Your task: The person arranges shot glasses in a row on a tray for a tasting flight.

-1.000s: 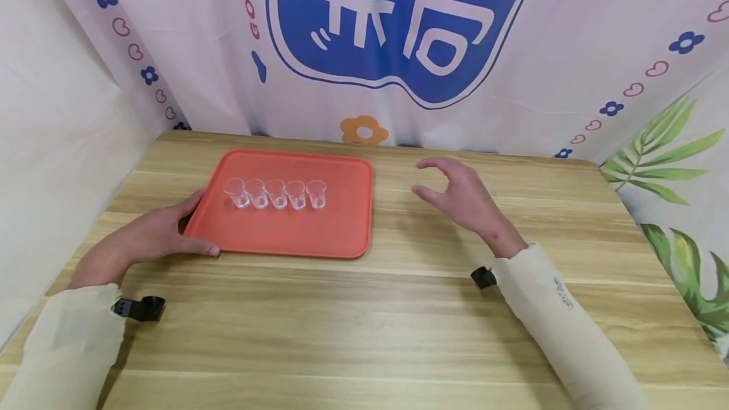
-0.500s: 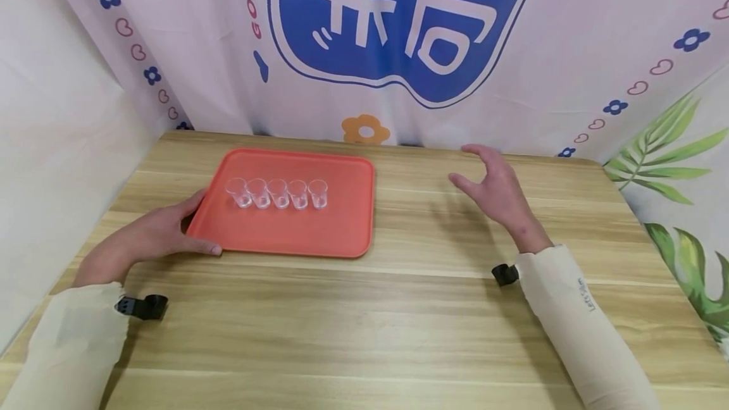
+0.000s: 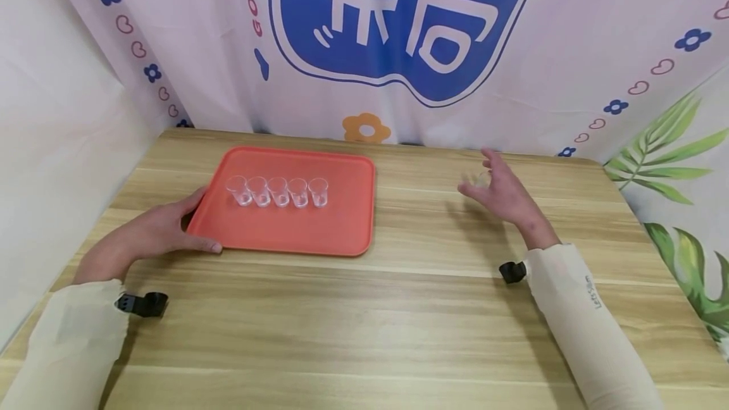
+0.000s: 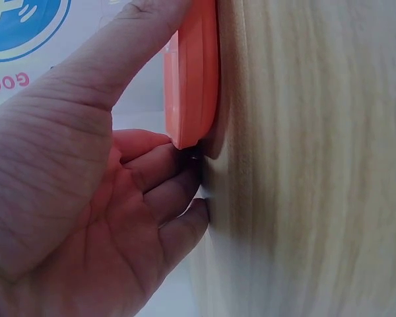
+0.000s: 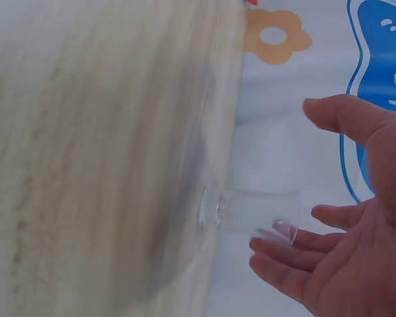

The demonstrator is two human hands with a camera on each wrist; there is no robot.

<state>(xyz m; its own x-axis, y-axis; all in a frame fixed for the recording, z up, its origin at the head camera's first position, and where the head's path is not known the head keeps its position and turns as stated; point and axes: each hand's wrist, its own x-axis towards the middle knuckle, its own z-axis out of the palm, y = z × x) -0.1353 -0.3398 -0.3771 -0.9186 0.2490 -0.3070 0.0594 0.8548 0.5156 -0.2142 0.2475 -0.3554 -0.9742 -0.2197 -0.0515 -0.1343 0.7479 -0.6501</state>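
Note:
A red tray [image 3: 273, 229] lies on the left part of the table, with a row of several small clear cups [image 3: 279, 193] standing on it. My left hand [image 3: 162, 229] grips its near left corner, thumb along the front edge. The left wrist view shows the curled fingers [image 4: 175, 178] at the underside of the tray's corner [image 4: 191, 99]. To the right of the tray, my right hand [image 3: 507, 198] is spread around a single clear cup [image 5: 254, 211]. That cup stands upright on the table, its rim overlapping the fingers; the thumb [image 5: 336, 113] is well apart from it.
The wooden table [image 3: 342, 321] reaches back to a hanging printed cloth [image 3: 512, 100]. A black wrist camera [image 3: 142, 304] sits on the left sleeve, another wrist camera [image 3: 512, 272] on the right.
My right hand has moved to the right, away from the tray, and come around the single cup. The left hand and the tray have stayed in place.

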